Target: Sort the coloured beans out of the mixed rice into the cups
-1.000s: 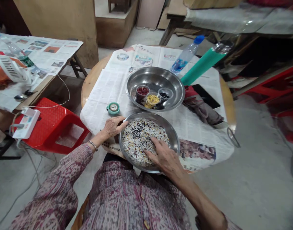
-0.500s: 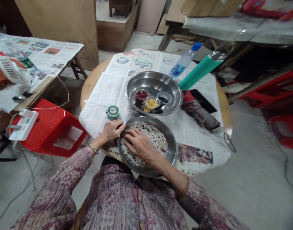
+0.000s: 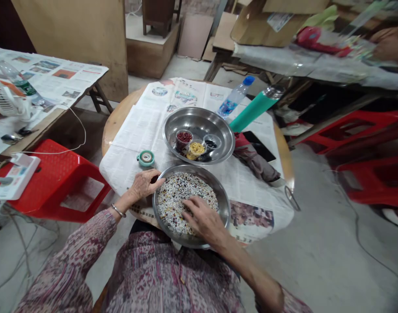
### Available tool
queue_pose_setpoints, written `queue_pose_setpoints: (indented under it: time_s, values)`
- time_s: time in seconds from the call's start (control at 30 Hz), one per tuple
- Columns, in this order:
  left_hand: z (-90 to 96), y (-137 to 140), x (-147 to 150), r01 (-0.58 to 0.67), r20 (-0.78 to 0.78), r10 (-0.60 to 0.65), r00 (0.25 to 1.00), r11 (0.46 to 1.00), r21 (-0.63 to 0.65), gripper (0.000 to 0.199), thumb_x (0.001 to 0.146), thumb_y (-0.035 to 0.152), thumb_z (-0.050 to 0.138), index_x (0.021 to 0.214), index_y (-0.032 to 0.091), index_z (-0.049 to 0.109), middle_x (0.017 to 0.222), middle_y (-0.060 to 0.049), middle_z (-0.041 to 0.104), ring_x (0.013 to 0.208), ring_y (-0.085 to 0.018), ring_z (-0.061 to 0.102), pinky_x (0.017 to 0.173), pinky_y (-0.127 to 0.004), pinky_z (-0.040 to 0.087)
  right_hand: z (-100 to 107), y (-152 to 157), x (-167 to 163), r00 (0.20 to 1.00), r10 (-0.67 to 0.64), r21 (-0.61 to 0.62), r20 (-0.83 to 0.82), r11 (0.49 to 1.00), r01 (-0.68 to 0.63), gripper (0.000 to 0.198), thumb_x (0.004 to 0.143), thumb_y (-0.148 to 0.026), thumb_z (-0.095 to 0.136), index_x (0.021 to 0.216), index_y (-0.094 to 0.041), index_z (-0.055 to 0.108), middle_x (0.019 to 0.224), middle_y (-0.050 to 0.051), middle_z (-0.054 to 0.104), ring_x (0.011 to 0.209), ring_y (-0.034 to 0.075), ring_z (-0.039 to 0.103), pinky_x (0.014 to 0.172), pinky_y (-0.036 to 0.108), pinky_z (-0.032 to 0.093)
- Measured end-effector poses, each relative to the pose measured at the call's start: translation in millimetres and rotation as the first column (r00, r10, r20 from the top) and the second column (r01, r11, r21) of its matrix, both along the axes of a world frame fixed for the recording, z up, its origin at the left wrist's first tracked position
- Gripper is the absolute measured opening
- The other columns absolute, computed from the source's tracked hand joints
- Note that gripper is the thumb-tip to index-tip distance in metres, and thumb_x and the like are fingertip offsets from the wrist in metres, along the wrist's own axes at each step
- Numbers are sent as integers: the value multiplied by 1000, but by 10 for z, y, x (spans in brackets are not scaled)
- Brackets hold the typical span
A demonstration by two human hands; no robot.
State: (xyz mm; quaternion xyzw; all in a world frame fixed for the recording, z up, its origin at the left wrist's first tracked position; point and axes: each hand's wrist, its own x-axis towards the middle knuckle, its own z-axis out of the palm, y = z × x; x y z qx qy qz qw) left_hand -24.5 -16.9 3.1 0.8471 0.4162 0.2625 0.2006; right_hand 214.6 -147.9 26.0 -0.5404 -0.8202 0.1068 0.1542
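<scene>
My left hand (image 3: pixel 146 183) grips the left rim of a steel basin (image 3: pixel 225 214), its thumb over the edge. White rice mixed with dark, red and yellow grains and beans (image 3: pixel 186 187) covers the bottom of this basin. Over the right part of the mix is my right hand (image 3: pixel 203 217), fingers curved and apart, their tips at the grains. Behind stands a larger steel basin (image 3: pixel 215 119). It holds small clear cups: red beans (image 3: pixel 184 137), yellow beans (image 3: pixel 197 148) and black beans (image 3: pixel 210 143).
Newspaper (image 3: pixel 130 134) covers the round table. A green tape roll (image 3: pixel 145 158) lies left of the basins. A water bottle (image 3: pixel 233 98), a green flask (image 3: pixel 256 108), a folded umbrella (image 3: pixel 257 163) and a phone (image 3: pixel 260 146) are at the right. A red stool (image 3: pixel 60 178) bears a power strip (image 3: pixel 16 176).
My right hand has moved from the left side of the grain mix towards the right and nearer to me. My left hand stays at the rim. The camera view has shifted.
</scene>
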Motion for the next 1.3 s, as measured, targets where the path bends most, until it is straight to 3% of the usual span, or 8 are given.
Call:
queue_pose_setpoints:
  time_s: [0.1, 0.23, 0.33, 0.47, 0.6, 0.77, 0.97, 1.3]
  values:
    - [25, -9, -5, 0, -6, 0, 1000, 1000, 3, 25, 97, 34, 53, 79, 18, 60, 75, -2, 64, 71, -15, 58, 70, -27, 45, -4, 114, -188, 995, 98, -45, -24, 994, -99, 21, 95, -12, 51, 108, -23, 63, 101, 7, 66, 97, 21, 64, 82, 33, 57]
    - [49, -20, -1, -6, -3, 6, 1000, 999, 48, 26, 98, 34, 50, 79, 19, 58, 78, -3, 63, 76, -17, 59, 74, -29, 45, 37, 394, -172, 999, 14, -44, 38, 999, -13, 32, 90, 0, 48, 108, -20, 65, 102, 8, 67, 96, 20, 64, 84, 32, 55]
    - [42, -5, -5, 24, -30, -22, 999, 997, 67, 27, 99, 34, 47, 79, 19, 57, 78, -4, 64, 77, -18, 59, 76, -29, 45, 117, 508, -27, 996, -31, -21, 81, 999, 32, 25, 92, -7, 50, 104, -20, 68, 105, 10, 68, 101, 23, 64, 85, 34, 53]
    - [30, 45, -35, 79, -107, -72, 992, 995, 63, 32, 100, 35, 44, 73, 20, 54, 72, -3, 62, 71, -17, 58, 70, -29, 42, 304, 577, 208, 992, -126, 19, -25, 992, 126, 22, 96, -19, 49, 97, -21, 71, 95, 8, 73, 86, 21, 68, 79, 32, 53]
    - [34, 81, -65, 127, -122, -120, 985, 990, 56, 32, 99, 36, 44, 72, 20, 54, 68, -2, 61, 67, -16, 56, 65, -28, 39, 576, 860, 464, 929, -347, 134, -130, 922, 363, 23, 93, -29, 52, 94, -22, 74, 94, 7, 78, 82, 22, 70, 73, 33, 51]
    - [34, 72, -62, 117, -91, -111, 990, 991, 59, 33, 98, 36, 44, 71, 20, 54, 68, -2, 60, 66, -16, 56, 64, -28, 39, 786, 1498, 712, 849, -529, 154, -9, 838, 524, 22, 88, -33, 58, 92, -23, 78, 90, 7, 78, 79, 23, 68, 69, 33, 47]
    - [28, 58, -51, 114, -126, -104, 987, 990, 82, 34, 99, 35, 43, 71, 20, 54, 68, -2, 61, 66, -15, 56, 64, -27, 39, 733, 1987, 756, 828, -522, 65, 204, 851, 521, 20, 83, -27, 63, 92, -24, 80, 96, 10, 78, 91, 25, 68, 77, 36, 51]
    - [22, 50, -38, 94, -128, -86, 988, 994, 54, 34, 97, 38, 44, 70, 20, 55, 68, -3, 61, 66, -16, 55, 63, -28, 40, 637, 2122, 723, 793, -505, 50, 340, 852, 521, 23, 83, -21, 60, 92, -19, 81, 93, 14, 77, 92, 28, 70, 78, 38, 51]
